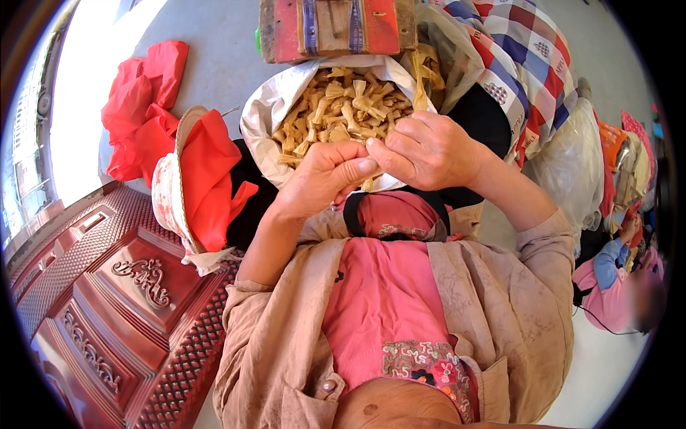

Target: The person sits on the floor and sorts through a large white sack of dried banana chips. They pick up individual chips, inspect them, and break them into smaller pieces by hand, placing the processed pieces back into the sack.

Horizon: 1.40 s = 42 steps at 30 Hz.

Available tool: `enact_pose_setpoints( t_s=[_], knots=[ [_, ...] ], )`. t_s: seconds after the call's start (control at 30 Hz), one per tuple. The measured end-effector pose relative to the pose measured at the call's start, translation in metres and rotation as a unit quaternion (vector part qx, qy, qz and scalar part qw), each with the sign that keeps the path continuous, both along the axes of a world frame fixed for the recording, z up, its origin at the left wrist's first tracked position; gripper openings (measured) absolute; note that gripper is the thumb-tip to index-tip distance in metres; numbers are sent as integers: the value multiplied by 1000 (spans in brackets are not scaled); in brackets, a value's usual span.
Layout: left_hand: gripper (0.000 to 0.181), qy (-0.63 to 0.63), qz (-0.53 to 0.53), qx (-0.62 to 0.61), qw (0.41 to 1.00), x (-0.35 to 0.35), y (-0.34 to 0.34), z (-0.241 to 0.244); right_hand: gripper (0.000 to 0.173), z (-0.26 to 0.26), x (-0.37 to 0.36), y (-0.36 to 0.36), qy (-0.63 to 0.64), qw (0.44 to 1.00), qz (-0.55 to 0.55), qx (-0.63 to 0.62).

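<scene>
My left hand [333,172] and my right hand [429,151] meet above the near edge of a white sack [263,120]. Their thumbs and fingers pinch close together, and a small tan piece [367,185] shows just beneath them. A thin, twisted tan strip [419,88] runs up from the knuckles of my right hand. Most of what lies between the fingers is hidden. Many tan knotted pieces [348,104], with flared ends like folded dried sheet, fill the opened sack.
Beyond the sack stands a worn red-painted wooden board [337,27]. Clear plastic [455,45] and checked cloth [528,59] lie right. Left are red cloth [131,118], a brimmed hat [170,187] and an embossed dark-red panel [134,300]. Another person [603,292] sits far right.
</scene>
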<state>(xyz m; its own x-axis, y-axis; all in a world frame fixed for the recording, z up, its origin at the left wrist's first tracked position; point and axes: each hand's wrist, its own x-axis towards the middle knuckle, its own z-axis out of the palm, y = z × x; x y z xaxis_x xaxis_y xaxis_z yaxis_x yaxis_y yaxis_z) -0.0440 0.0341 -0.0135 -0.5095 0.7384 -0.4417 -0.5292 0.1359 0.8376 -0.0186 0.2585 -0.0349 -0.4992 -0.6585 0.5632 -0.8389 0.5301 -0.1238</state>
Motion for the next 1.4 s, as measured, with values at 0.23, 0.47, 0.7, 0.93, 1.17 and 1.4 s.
enact_pose_setpoints(
  t_s=[0.23, 0.47, 0.7, 0.93, 1.17, 1.4],
  knots=[
    [25, -3, 120, 401, 908, 21, -24, 34, 29, 18, 3, 19, -146, 979, -58, -129],
    [30, 210, 157, 196, 945, 20, -26, 29, 23, 23, 39, -27, -599, 725, 91, -327],
    [21, 682, -7, -182, 708, 23, -3, 29, 35, 16, 23, -22, -695, 607, 58, -381],
    [12, 737, 0, -198, 646, 32, 4, 15, 19, 2, 27, -25, -778, 361, 41, -513],
    [14, 808, 192, -246, 500, 18, 6, -4, 16, 14, 16, -25, -737, 343, 103, -573],
    [8, 720, 217, -167, 637, 0, -12, -10, 22, 5, 10, -22, -699, 517, -30, -493]
  ],
)
